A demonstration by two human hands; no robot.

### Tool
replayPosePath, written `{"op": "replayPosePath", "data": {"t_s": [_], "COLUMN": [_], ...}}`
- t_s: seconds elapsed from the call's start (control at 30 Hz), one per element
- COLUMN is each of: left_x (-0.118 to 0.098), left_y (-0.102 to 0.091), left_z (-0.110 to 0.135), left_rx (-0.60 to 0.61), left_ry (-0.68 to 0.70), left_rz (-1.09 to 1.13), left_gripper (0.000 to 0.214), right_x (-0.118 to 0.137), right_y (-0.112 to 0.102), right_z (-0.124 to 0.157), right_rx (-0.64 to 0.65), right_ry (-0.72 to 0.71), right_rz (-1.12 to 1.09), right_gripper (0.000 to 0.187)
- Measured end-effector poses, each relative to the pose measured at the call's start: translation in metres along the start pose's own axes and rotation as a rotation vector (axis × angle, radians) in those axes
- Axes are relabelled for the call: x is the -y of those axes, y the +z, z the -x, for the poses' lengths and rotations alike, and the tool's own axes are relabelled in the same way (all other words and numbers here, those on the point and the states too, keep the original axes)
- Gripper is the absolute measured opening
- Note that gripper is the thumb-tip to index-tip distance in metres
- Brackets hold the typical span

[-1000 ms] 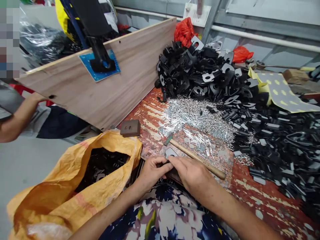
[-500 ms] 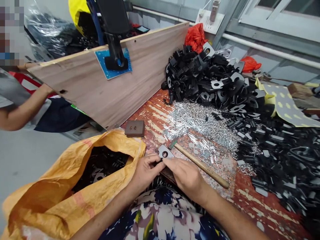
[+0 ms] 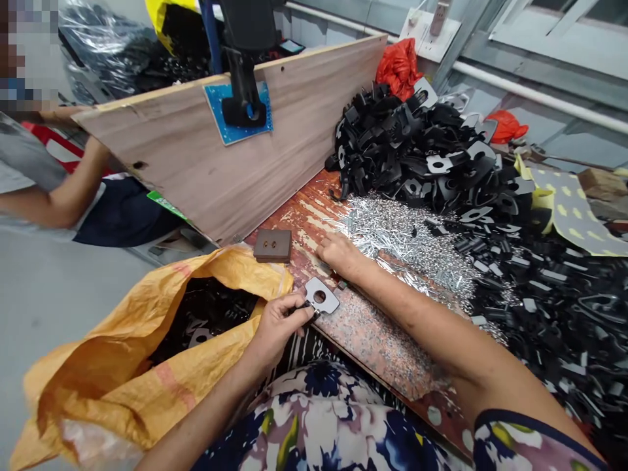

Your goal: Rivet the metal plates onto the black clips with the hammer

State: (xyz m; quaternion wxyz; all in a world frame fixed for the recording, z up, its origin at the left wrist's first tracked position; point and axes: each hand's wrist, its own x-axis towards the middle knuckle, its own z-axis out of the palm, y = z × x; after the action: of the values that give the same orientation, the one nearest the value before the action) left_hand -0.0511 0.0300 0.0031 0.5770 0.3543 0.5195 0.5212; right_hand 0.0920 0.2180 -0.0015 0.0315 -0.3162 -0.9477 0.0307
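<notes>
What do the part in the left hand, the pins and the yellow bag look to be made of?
Part in the left hand: probably plastic, though coated metal is possible; its flat grey face looks smooth and fairly matte.
Pins: most likely bare or plated metal, given their bright silvery shine.
Yellow bag: seemingly plastic sheeting, perhaps woven, with a slight sheen and stiff creases.

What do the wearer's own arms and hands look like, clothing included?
The left hand and right hand are ungloved, the forearms bare, with no watch visible. The right sleeve is floral, in navy, white, mauve and yellow-green, with a dark edge; the left sleeve is out of frame.
</notes>
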Motion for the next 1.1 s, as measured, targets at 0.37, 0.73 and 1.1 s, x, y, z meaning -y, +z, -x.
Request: {"op": "replayPosePath", "data": {"t_s": [0.37, 0.73, 1.1], "left_x": [-0.006, 0.001, 0.002], "left_y": [-0.004, 0.03, 0.049], "left_z": [0.001, -0.004, 0.005], "left_rx": [-0.026, 0.005, -0.051], "left_ry": [-0.15, -0.162, -0.152], "left_rz": [0.445, 0.497, 0.604], "left_gripper": [0.024, 0.029, 0.03], "right_x": [-0.003, 0.099, 0.116], "right_y": [-0.031, -0.056, -0.039], "right_z": [0.042, 0.123, 0.124], "right_rx": [-0.3, -0.54, -0.623], "right_ry": [0.131, 0.144, -0.033], "right_rz": [-0.329, -0.652, 0.031], "right_gripper": [0.026, 0.034, 0.022]}}
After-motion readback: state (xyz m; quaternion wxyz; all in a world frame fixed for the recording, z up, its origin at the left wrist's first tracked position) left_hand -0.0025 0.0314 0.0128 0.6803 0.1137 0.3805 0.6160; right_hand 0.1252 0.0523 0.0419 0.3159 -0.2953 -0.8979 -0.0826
